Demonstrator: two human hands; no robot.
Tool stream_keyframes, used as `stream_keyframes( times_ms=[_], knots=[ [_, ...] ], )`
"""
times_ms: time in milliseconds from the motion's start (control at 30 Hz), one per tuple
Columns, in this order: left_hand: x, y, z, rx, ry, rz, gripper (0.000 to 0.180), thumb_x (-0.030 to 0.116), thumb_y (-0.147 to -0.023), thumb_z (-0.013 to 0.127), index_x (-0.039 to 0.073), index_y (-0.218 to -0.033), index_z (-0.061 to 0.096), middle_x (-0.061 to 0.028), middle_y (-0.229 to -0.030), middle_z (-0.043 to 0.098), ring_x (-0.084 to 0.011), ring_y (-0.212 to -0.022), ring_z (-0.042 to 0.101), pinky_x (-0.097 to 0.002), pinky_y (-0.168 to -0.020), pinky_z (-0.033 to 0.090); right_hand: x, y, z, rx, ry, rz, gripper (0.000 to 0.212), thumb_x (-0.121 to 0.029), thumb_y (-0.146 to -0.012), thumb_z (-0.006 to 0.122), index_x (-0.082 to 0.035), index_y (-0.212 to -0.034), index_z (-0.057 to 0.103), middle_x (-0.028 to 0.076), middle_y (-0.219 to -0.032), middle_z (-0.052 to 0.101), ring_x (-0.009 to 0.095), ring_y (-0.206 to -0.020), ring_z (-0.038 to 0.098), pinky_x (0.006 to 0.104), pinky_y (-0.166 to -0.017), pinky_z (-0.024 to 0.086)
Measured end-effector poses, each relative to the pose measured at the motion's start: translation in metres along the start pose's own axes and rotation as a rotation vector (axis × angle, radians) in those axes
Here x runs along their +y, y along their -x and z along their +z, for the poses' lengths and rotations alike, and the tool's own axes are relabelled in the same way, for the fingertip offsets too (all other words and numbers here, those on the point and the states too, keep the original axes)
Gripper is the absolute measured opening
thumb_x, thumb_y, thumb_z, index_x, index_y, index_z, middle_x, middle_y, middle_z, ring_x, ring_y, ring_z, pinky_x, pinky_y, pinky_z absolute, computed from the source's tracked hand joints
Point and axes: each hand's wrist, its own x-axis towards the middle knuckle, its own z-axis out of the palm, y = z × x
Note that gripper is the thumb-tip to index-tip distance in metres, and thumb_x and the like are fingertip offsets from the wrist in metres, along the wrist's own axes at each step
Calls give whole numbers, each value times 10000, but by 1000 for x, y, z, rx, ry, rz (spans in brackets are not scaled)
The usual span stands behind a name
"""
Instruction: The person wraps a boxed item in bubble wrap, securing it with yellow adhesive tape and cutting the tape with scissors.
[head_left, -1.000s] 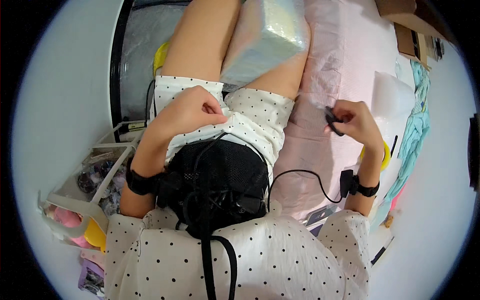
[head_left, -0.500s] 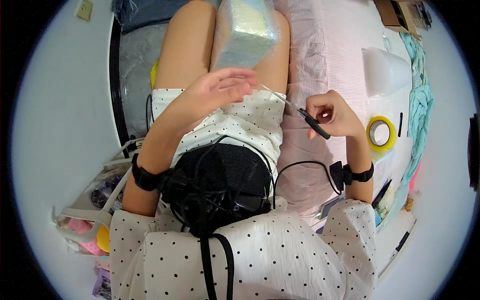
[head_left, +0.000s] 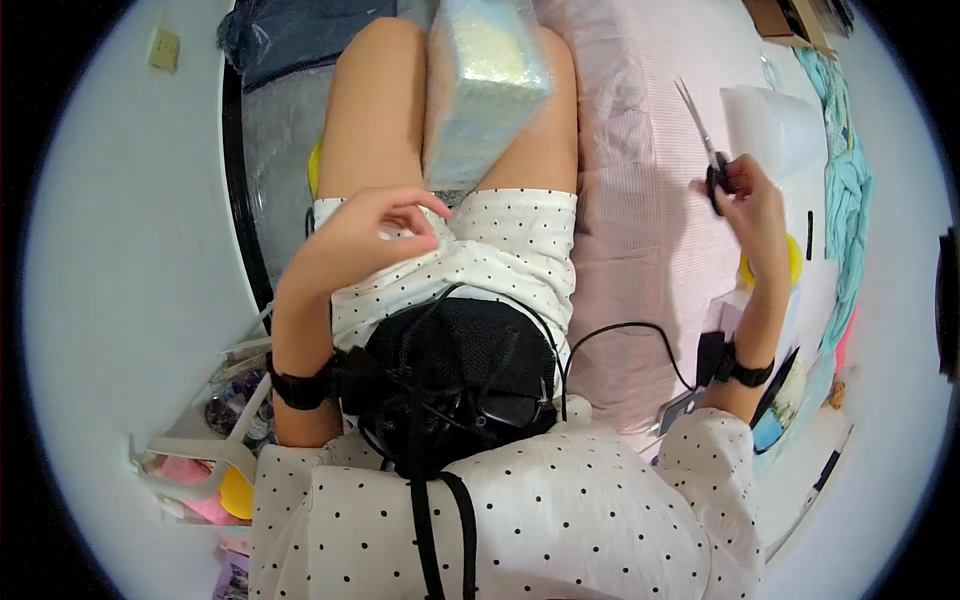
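Scissors gripped by handles in right hand; left hand loosely curled, empty. Wrapped box seen between thighs — probably light, slick, slightly soft; best held by both sides.

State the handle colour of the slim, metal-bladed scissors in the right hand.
Black; the handle shows best in the head view.

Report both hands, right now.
Left hand: loosely open, nothing visible in it.
Right hand: closed, holding black-handled scissors.
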Motion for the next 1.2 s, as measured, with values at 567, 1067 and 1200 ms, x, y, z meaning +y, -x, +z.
stream_keyframes(
  times_ms=[567,1067,1200],
  knots=[
    [46,-38,-41,591,-945,124,513,462,-815,625,189,-1243,557,-143,-495,469,-292,-438,491,-360,-474,404,68,-37,4,248,295,-45,197,16,-726,624,-1,-917,668,174,-787,646,310,-722,629,355,-702,494],
    [47,-68,-6,498,-1080,197,720,305,-681,755,392,-1325,444,-90,-549,509,-233,-525,565,-352,-533,461,-129,-3,216,-129,-1762,390,213,-170,-870,645,36,-909,604,73,-757,621,120,-692,595,232,-611,471],
    [39,-71,0,541,-1044,168,781,268,-645,783,389,-1331,431,-57,-576,543,-202,-540,582,-343,-542,480,-134,-9,220,-86,-1616,412,232,-190,-867,649,33,-854,587,86,-676,610,129,-534,571,233,-486,447]
  ],
)
